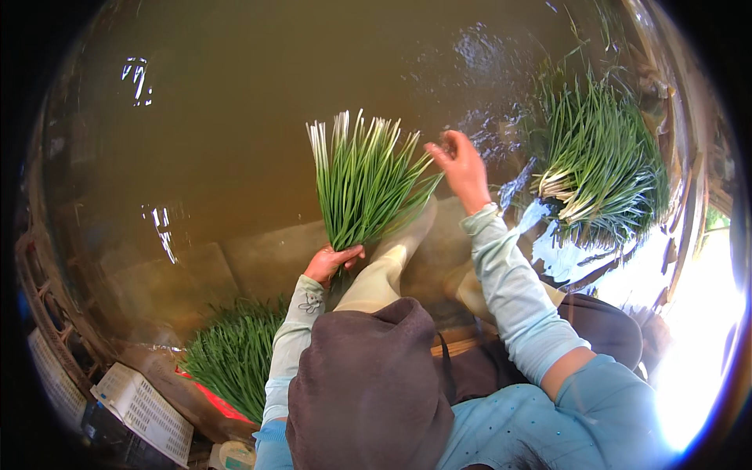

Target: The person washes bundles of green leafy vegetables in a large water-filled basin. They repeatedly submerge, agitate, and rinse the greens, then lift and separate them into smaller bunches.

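My left hand (336, 262) grips a bunch of long green leafy stalks, likely Chinese chives (367, 182), near its lower end. The stalks fan out upward, with their white ends pointing away from me over brown water. My right hand (457, 161) is raised just right of the fan, thumb and fingers apart, close to the tips of some outlying leaves; whether it touches them is unclear. At the right, a large heap of the same greens (605, 158) lies in the water, some with pale ends toward me. Another green pile (235, 355) is by my left forearm, above something red.
Murky water (235, 135) spreads before me, with a submerged ledge (170, 288) near my rubber boots (382, 273). White perforated plastic crates (144, 411) stand at the lower left. A wooden rim (687, 194) curves along the right, beside strong glare.
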A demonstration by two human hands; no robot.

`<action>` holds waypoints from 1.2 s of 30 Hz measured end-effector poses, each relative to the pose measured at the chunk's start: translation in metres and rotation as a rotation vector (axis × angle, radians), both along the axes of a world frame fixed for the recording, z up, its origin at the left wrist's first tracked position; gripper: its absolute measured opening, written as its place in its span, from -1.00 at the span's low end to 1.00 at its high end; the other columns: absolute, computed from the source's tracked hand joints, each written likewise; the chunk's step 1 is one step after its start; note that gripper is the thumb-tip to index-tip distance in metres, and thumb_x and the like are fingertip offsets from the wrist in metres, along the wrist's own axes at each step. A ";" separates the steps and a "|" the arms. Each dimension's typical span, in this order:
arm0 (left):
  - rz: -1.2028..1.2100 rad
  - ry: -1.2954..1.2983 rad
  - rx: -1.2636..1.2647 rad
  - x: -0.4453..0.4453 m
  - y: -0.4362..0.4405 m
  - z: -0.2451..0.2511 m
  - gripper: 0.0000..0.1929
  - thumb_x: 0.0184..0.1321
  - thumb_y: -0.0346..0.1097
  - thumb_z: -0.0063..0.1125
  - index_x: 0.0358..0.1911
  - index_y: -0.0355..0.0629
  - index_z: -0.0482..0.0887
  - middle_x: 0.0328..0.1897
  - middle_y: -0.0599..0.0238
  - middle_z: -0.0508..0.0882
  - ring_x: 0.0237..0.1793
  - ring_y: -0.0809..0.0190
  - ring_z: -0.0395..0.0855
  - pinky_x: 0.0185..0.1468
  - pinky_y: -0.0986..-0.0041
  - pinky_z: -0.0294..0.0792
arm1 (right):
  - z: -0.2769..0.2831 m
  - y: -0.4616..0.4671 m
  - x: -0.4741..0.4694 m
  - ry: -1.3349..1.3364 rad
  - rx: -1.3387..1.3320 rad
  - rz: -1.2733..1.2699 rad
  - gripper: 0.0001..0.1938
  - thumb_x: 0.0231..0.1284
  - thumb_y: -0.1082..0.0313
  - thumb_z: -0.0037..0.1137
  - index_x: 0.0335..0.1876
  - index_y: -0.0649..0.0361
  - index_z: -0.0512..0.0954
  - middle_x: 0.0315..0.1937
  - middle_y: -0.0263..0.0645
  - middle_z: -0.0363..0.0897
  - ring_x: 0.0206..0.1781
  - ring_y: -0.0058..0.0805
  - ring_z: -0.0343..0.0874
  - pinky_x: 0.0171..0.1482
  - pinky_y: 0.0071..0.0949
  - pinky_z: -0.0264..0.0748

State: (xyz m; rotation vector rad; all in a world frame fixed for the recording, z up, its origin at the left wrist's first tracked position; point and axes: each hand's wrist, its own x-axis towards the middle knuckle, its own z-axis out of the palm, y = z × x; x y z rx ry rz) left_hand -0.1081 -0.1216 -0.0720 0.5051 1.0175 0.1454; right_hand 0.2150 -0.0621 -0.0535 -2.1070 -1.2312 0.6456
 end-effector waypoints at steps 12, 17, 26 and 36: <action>0.047 -0.001 -0.004 -0.007 -0.005 -0.005 -0.86 0.25 -0.32 0.23 -0.35 -0.25 0.65 -0.46 0.38 0.62 -0.51 0.44 0.37 -0.40 0.57 0.20 | 0.018 0.047 0.055 0.465 0.060 -0.284 -0.84 0.34 0.34 0.17 -0.11 0.24 0.60 -0.35 -0.28 0.70 -0.35 -0.63 0.61 -0.20 -0.60 0.51; 0.024 0.043 0.004 -0.008 -0.006 -0.007 -0.89 0.27 -0.35 0.23 -0.29 -0.25 0.66 -0.41 0.37 0.65 -0.50 0.44 0.39 -0.38 0.59 0.23 | 0.023 0.022 0.010 0.002 -0.132 0.064 -0.58 0.28 0.03 0.21 0.02 0.25 0.56 -0.25 -0.04 0.69 -0.16 -0.31 0.67 -0.10 -0.39 0.53; 0.008 -0.012 0.095 0.001 0.003 0.001 -0.83 0.27 -0.26 0.23 -0.37 -0.23 0.66 -0.49 0.41 0.57 -0.51 0.43 0.36 -0.37 0.57 0.19 | -0.019 0.009 -0.005 0.260 -0.061 -0.112 -0.78 0.19 0.32 0.28 -0.17 0.28 0.57 -0.43 -0.29 0.65 -0.42 -0.65 0.55 -0.31 -0.58 0.46; 0.067 0.044 0.023 -0.003 -0.002 0.002 -0.81 0.27 -0.26 0.22 -0.38 -0.25 0.66 -0.52 0.42 0.53 -0.53 0.42 0.36 -0.38 0.56 0.17 | 0.007 0.022 0.042 0.139 0.105 -0.283 -0.82 0.31 0.25 0.18 -0.17 0.20 0.55 -0.43 -0.23 0.62 -0.42 -0.47 0.58 -0.33 -0.44 0.48</action>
